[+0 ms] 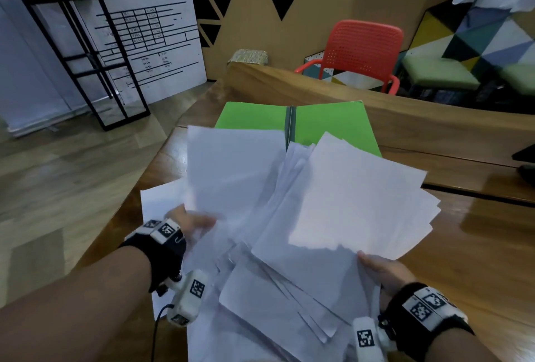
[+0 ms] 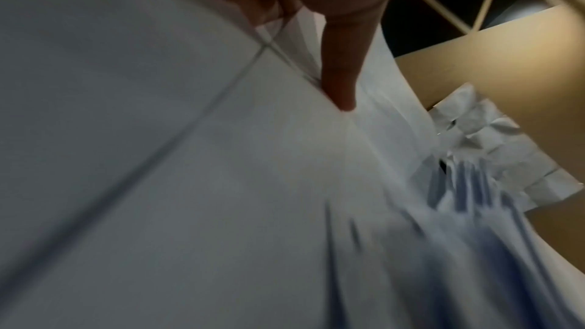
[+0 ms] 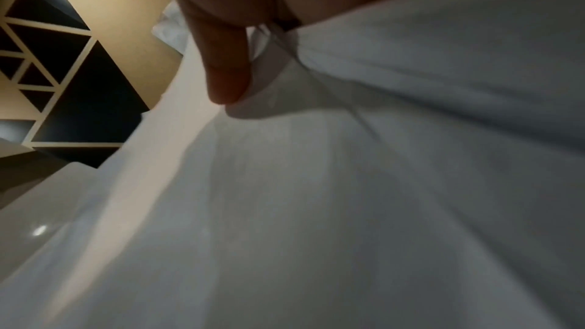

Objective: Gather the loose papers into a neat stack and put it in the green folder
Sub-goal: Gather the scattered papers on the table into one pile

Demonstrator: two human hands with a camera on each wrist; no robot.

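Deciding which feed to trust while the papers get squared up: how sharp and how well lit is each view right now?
Head view: usable, wide-angle bending at the edges; papers slightly motion-smeared near the left hand; glare on the wooden table; green folder clear. Left wrist view: dim, heavy streaking across the sheets. Right wrist view: dim, soft, thumb shadowing the paper.

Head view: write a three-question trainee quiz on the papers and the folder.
1. True or false: the green folder lies open on the wooden table.
2. Which hand holds the papers? A) left hand only B) right hand only C) both
3. Fill in: the papers are fanned out, not yet a neat ____.

Key: 1 true; 2 C; 3 stack
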